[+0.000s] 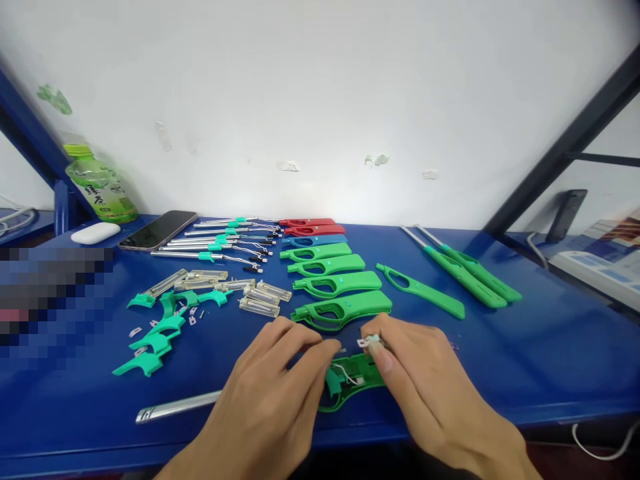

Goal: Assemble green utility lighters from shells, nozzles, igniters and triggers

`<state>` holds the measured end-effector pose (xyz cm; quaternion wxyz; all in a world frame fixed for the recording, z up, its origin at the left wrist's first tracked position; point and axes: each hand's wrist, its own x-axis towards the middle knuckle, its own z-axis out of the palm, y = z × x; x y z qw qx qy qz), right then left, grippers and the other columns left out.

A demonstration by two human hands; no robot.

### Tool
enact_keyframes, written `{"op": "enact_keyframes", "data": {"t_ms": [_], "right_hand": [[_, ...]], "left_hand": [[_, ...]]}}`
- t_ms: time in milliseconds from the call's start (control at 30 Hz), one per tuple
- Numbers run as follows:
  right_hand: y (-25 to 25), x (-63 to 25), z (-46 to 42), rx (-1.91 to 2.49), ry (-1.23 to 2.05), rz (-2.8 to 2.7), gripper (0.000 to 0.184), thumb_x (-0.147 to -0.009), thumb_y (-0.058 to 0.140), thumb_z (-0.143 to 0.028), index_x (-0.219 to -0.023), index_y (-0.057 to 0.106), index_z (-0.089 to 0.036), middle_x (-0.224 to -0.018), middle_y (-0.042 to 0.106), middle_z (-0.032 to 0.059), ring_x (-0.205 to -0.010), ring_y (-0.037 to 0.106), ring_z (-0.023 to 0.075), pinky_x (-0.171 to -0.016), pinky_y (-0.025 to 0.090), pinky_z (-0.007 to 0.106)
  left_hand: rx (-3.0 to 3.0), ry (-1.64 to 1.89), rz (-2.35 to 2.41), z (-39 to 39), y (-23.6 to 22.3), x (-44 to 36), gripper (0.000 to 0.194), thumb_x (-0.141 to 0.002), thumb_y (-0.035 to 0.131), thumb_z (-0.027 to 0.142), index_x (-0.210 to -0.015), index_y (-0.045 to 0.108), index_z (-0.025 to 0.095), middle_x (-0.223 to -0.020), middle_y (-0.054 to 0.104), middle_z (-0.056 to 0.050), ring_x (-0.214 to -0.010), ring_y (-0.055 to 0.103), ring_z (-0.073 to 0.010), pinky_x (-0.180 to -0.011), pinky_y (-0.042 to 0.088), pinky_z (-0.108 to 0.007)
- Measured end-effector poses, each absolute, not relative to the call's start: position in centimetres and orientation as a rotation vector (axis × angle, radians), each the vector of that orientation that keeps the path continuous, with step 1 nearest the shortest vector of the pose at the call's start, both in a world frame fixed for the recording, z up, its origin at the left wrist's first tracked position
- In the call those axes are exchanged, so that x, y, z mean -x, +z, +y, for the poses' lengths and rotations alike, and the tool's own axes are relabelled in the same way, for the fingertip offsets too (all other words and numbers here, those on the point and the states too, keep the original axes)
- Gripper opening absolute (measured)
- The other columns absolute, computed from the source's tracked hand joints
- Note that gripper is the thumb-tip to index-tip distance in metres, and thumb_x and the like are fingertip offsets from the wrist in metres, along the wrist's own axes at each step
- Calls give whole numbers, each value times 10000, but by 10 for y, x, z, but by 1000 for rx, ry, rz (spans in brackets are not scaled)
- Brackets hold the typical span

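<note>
At the table's front, the green half-shell of a long-nosed lighter (367, 371) lies inner side up. A teal trigger (333, 385) and a white wire (345, 371) sit inside it; its metal tube (180, 407) points left. My left hand (270, 387) is over the shell's nose end, thumb and forefinger pinched together; what they hold, if anything, is too small to name. Above the shell's handle, my right hand (425, 380) is closed on a small pale pink clip (367, 342) with a whitish-teal bit beside it. Whatever else is in that palm is hidden.
Several lighter shells (345, 283) form a column behind my hands. Metal tubes with wires (210, 256), clear fuel tanks (260, 303) and teal triggers (155, 343) lie left. Closed lighters (465, 273) lie right. A phone (159, 230), white case (95, 233) and bottle (103, 187) stand back left.
</note>
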<state>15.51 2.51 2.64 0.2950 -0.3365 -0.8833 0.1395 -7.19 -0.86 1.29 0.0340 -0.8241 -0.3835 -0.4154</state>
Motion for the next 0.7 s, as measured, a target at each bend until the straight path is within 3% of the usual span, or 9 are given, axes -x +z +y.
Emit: {"op": "enact_keyframes", "data": {"t_ms": [200, 700], "right_hand": [[26, -153, 25, 898, 462, -2357, 210, -1126, 435, -264, -977, 581, -247, -886, 587, -12, -808, 538, 158, -712, 345, 311], [24, -154, 23, 926, 466, -2407, 257, -1136, 399, -291, -954, 572, -241, -863, 569, -19, -785, 510, 159, -708, 308, 339]], "left_hand": [[2514, -1321, -1193, -7, 15, 70, 227, -1007, 596, 37, -1163, 651, 192, -958, 688, -16, -850, 562, -173, -803, 504, -343], [2551, -1265, -1151, -10, 13, 72, 164, -997, 588, 28, -1062, 656, 162, -931, 657, -39, -850, 531, -180, -781, 495, -338]]}}
